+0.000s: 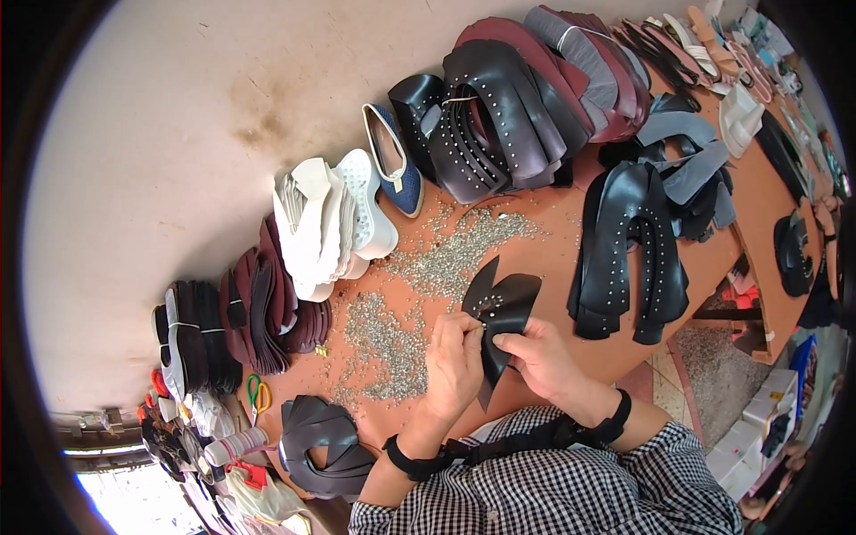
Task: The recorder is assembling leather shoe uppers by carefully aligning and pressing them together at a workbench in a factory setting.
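Note:
Over the front of the table, my right hand (pixel 546 358) grips a black shoe upper piece (pixel 510 301), thumb on its face. The piece is curved, with pointed ends and a few small light dots. At its left edge my left hand (pixel 453 364) has its fingertips pinched together against the black material. Whatever lies between those fingertips is too small to make out. Just beyond my hands, many small shiny metal studs (pixel 383 343) are scattered in loose heaps. More black pieces (pixel 325 446) lie stacked beside my left forearm.
Studded black uppers (pixel 629 250) lie to the right; bigger black and maroon stacks (pixel 499 116) stand at the back. A blue pointed shoe (pixel 406 183), white pieces (pixel 312 223), maroon bundles (pixel 259 308) and green-and-orange-handled scissors (pixel 259 397) line the wall side. The table's right edge (pixel 704 303) drops to the floor.

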